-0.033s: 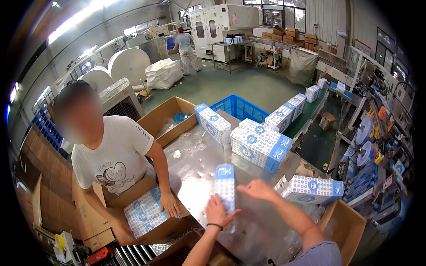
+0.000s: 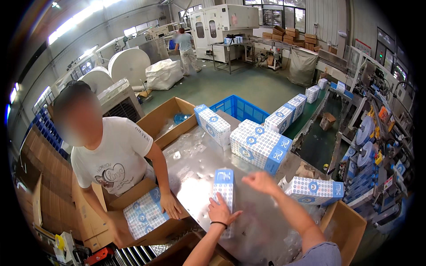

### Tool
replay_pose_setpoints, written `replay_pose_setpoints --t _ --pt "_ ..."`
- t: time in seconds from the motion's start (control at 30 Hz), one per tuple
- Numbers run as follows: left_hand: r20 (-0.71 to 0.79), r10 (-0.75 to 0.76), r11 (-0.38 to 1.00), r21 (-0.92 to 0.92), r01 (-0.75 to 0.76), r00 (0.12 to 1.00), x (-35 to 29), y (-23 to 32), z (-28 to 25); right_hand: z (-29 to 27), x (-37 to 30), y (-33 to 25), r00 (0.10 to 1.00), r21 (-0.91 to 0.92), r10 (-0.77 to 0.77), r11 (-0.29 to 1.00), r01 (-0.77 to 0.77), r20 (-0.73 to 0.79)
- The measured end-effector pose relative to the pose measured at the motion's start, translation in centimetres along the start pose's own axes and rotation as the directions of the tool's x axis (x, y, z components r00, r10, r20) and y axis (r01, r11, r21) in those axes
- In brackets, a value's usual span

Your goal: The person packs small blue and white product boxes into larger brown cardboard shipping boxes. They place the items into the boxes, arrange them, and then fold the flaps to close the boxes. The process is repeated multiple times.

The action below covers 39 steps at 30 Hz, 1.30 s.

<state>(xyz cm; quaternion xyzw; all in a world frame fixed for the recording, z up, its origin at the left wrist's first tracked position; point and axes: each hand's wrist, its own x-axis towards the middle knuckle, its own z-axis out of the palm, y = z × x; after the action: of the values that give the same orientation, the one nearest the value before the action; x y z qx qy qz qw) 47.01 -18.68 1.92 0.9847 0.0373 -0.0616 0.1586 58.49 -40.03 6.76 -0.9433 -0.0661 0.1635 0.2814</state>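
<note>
A narrow white-and-blue patterned pack (image 2: 224, 186) lies lengthwise on the metal table in front of me. My left hand (image 2: 221, 212) rests on its near part, fingers stretched forward and thumb spread to the right. My right hand (image 2: 262, 182), slightly blurred, hovers over the table just right of the pack, apart from it. Its fingers are curled in and the thumb points left; I see nothing in it. Beyond stand a larger block of patterned packs (image 2: 257, 144) and another pack (image 2: 213, 124). One more pack (image 2: 313, 190) lies right of my forearm.
At left, a co-worker (image 2: 113, 155) has both hands at a carton (image 2: 177, 217) filled with patterned packs. An open carton (image 2: 166, 137) and a blue crate (image 2: 242, 106) border the table's far side. Packs line a conveyor (image 2: 306, 122) beside machinery. Another carton (image 2: 350, 226) stands near right.
The pack under my left hand has shifted slightly toward me. My right hand has moved a little away and to the right. The co-worker's hands stay at the carton.
</note>
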Motion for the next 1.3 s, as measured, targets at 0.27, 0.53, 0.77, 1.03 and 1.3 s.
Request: replay_pose_setpoints --t 0.27,0.53,0.77,1.03,1.3 --pt "0.271 -0.176 0.74 -0.597 0.309 0.946 6.6 -8.0 0.6 1.2 6.7 6.2 0.897 -0.475 -0.038 0.858 -0.196 -0.439" --pt "-0.144 0.249 0.299 -0.929 -0.218 0.958 -11.5 -18.5 -16.0 3.3 -2.7 4.5 0.991 -0.531 0.064 0.839 -0.118 -0.118" --pt "-0.214 -0.002 0.806 -0.578 -0.125 0.977 -28.1 -19.1 -16.7 5.7 -1.8 3.9 0.975 -0.015 0.053 0.998 -0.058 -0.217" --pt "0.282 0.006 1.0 -0.007 -0.004 0.959 -28.5 -24.4 7.5 9.2 -10.2 -11.1 0.926 0.961 -0.319 0.245 -0.126 0.203" --pt "0.695 -0.055 0.994 -0.031 0.107 0.717 -30.4 -30.2 20.9 22.7 -16.9 -23.7 0.436 0.455 -0.876 0.48 0.75 0.206"
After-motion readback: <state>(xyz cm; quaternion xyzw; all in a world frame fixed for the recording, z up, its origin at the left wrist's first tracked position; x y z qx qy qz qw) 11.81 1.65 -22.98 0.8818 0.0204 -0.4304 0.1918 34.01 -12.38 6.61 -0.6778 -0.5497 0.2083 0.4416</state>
